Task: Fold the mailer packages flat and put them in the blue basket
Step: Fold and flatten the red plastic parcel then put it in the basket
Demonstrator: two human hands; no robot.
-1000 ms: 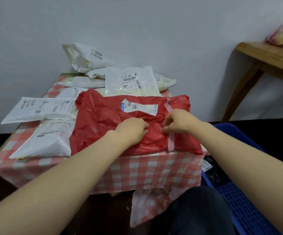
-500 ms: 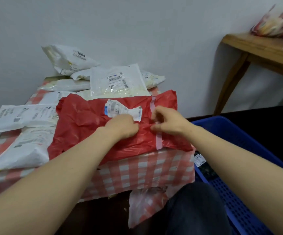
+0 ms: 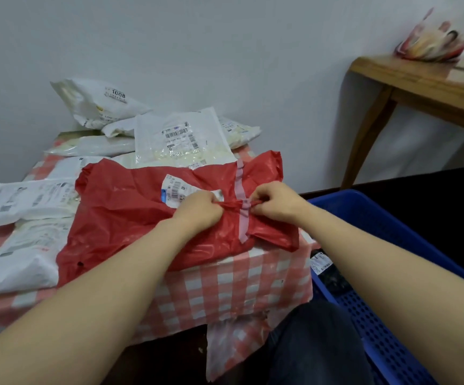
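Note:
A big red mailer (image 3: pixel 125 207) lies on the checked tablecloth, with a white label and a pink tape strip (image 3: pixel 241 198) across its right part. My left hand (image 3: pixel 197 211) and my right hand (image 3: pixel 274 202) sit close together on its top. Each pinches the red film, and a taut ridge of plastic is stretched between them. Several white mailers (image 3: pixel 178 137) are piled behind and to the left. The blue basket (image 3: pixel 378 218) stands on the floor to the right, with a dark package lying in it.
The small table (image 3: pixel 239 284) wears a red-and-white checked cloth that hangs over its front edge. A wooden side table (image 3: pixel 419 87) with a bag on it stands at the right against the wall. My dark trouser leg (image 3: pixel 317 343) is below, beside the basket.
Both hands have closed on the red film and pulled it into a tight ridge between them. The view has shifted, so the table sits further left.

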